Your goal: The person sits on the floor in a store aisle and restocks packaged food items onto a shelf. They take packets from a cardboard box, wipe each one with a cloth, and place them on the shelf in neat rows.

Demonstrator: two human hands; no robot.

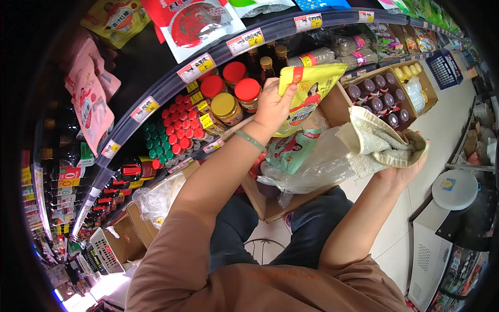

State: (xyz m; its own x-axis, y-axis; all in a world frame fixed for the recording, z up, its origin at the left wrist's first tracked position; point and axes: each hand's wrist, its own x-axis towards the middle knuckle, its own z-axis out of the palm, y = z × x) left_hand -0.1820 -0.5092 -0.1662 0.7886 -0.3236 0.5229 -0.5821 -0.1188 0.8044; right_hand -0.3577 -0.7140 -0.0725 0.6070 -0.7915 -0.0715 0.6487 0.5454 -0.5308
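My left hand [273,104], with a green bangle at the wrist, grips the top edge of a yellow printed pouch [308,95]. The pouch hangs over an open cardboard box. In my right hand [403,173] lies a folded, worn beige cloth [384,142], held to the right of the pouch and apart from it. Below the yellow pouch, a light green pouch [294,150] rests on a clear plastic bag [312,171] in the cardboard box [257,199]. My legs are on either side of the box's near corner.
Curving shelf edges [167,91] with price tags run along the left and top. Red-lidded jars [247,89] and small bottles stand below. A carton of dark-lidded jars [376,103] sits at the right, near a blue basket [444,70]. A round stool [455,189] is at far right.
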